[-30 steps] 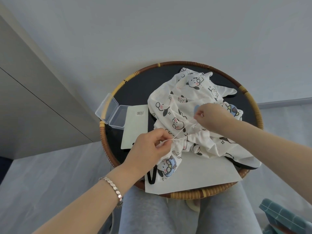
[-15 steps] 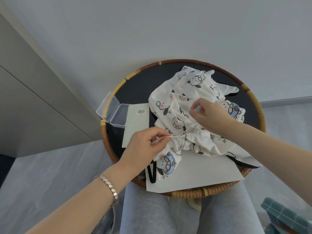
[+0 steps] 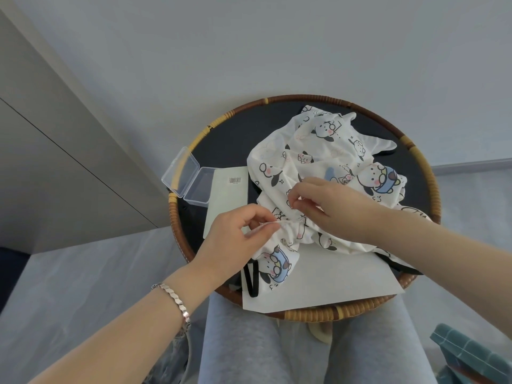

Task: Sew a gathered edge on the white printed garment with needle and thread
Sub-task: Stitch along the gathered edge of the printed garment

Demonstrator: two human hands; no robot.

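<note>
The white garment (image 3: 318, 151) printed with cartoon dogs lies bunched on a round rattan-rimmed tray table (image 3: 424, 173) with a dark top. My left hand (image 3: 235, 239) pinches the puckered, gathered edge (image 3: 291, 227) of the cloth at its left end. My right hand (image 3: 329, 206) is just right of it, with thumb and forefinger pinched together above the gathers. A thin thread seems to run from those fingers to the cloth. The needle is too small to make out.
An open clear plastic box (image 3: 188, 178) leans over the tray's left rim. A pale card with a barcode (image 3: 227, 198) lies beside it. A white paper sheet (image 3: 327, 278) lies under the garment at the front. A black strap (image 3: 250, 278) shows there. My knees are below the tray.
My right hand has come down and left, closer to the gathered edge. The left hand keeps its pinch on the cloth. The camera view has shifted slightly.
</note>
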